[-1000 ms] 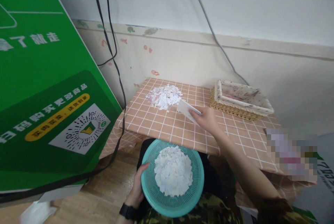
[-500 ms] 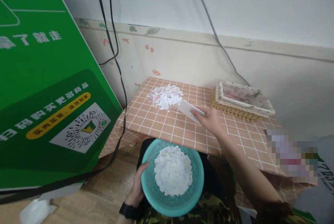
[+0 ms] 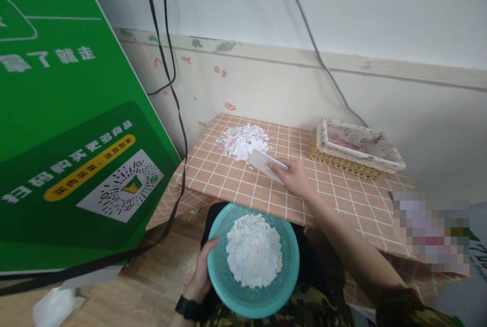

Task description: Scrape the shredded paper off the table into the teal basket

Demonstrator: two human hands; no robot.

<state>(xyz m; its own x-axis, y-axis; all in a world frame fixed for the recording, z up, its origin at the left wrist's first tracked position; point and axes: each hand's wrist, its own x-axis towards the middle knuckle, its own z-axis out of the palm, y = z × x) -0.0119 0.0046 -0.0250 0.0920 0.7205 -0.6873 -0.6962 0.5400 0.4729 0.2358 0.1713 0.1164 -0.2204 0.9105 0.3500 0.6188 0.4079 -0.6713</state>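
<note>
Hand status: my right hand pinches a thin, flat, white rectangular card, thumb on the upper face. My left hand grips the rim of a round teal plastic colander, thumb lapped over the left edge.

Location: I have the card low over a surface covered in brown cloth with a white grid. Its far edge is at the near side of a loose heap of small white paper scraps, some tinged pink; I cannot tell whether card and heap touch. The colander rests on the lap, just below the surface's near edge, and holds a mound of white scraps.

Handling: I rate the card as light and fairly stiff, best held by its near end with the far edge free. The scraps should be nearly weightless, soft and prone to scatter. The colander appears light and slightly flexible; its rim is the proper hold, kept level so the mound does not slide.

Surroundings: to the right of the card, a rectangular woven basket with a patterned cloth lining limits sideways travel. To the left, a large green printed panel leans beside the surface, and a black cord hangs across my view of the cloth's left edge. A grey cable runs down the wall behind. The item at the far right is pixelated; I cannot identify it.
</note>
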